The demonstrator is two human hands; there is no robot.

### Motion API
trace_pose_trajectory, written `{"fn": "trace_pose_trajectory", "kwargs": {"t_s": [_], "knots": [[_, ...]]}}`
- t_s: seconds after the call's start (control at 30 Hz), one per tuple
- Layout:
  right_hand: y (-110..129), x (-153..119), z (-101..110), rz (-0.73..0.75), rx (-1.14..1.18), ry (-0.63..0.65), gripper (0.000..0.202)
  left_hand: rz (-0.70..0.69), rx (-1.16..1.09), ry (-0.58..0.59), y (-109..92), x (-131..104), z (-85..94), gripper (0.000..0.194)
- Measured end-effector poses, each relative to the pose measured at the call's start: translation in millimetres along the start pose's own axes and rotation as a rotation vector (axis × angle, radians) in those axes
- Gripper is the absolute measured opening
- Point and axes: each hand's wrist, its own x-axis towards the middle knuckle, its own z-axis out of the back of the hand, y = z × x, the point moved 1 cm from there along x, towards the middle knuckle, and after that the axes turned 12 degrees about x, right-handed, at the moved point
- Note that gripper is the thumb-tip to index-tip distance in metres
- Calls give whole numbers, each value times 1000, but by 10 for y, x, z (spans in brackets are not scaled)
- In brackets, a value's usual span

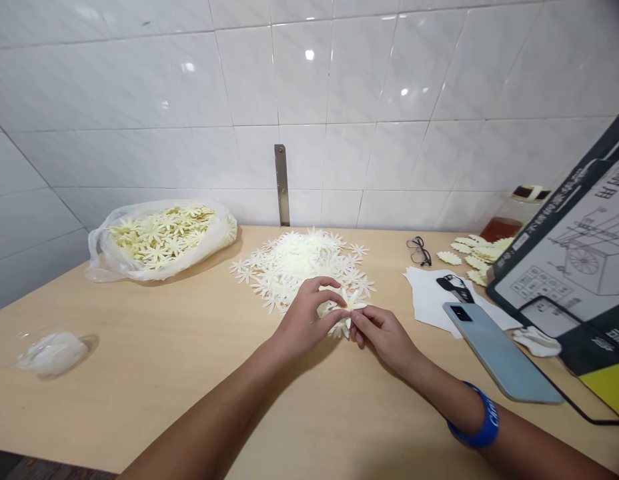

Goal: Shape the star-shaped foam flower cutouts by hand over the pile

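Between my two hands, at the near edge of a pile, is a pale cream flower cutout [356, 299] with narrow petals. My left hand [312, 317] pinches it with thumb and fingertips from the left. From the right, my right hand [382, 333] grips a petal between thumb and fingers. Just beyond them spreads a heap of white flower cutouts [299, 257], partly hidden by my left hand. A clear plastic bag [222, 230] at the back left holds many yellowish flower cutouts [162, 233].
A light blue phone [504, 353] lies right of my hands by white paper [424, 300], near glasses [418, 251] and scalloped cream pieces [482, 250]. A printed box [574, 253] leans at far right before a jar [514, 207]. A clear dish of white material [54, 353] sits left.
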Motion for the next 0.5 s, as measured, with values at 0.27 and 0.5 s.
{"fn": "trace_pose_trajectory", "kwargs": {"t_s": [0.27, 0.5], "knots": [[-41, 17, 3, 4, -21, -10, 46, -61, 5, 38, -15, -24, -12, 14], [-39, 6, 0, 7, -16, 16, 44, 148, -245, -94, -16, 17, -11, 14]]}}
